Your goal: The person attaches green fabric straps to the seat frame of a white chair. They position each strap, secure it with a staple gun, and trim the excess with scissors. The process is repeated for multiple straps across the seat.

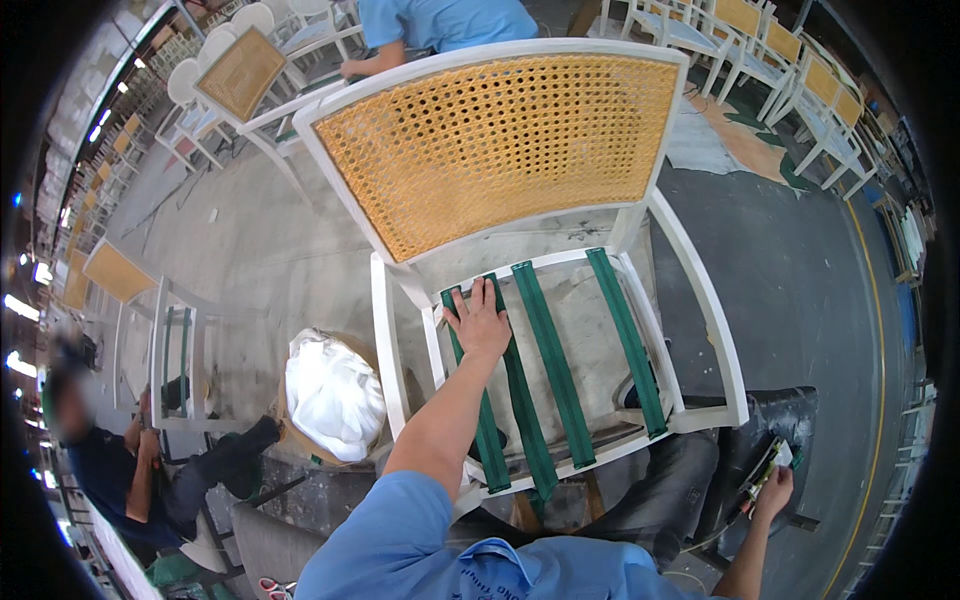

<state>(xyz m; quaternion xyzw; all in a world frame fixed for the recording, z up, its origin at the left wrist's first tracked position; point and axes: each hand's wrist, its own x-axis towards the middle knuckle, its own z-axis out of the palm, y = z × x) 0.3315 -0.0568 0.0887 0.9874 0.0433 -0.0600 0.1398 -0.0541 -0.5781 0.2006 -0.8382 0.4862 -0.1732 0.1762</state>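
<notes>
In front of me stands a white wooden armchair (720, 350) with a woven cane back (500, 140). Several green webbing straps (552, 360) run front to back across its open seat frame. My left hand (482, 325) lies with fingers spread over the second strap from the left, close to the rear seat rail. That strap's front end (540, 482) hangs past the front rail. Off to the right of the chair, my right hand (774, 494) is closed around a staple gun (766, 468), held over a black padded surface (790, 410). Part of the tool is hidden by the fingers.
Left of the chair sits a round container with a white bag (335, 395). A seated co-worker (130, 470) is at the left beside another chair frame (180, 350). Across from me bends a person in a blue shirt (450, 22). Rows of chairs (790, 60) stand behind.
</notes>
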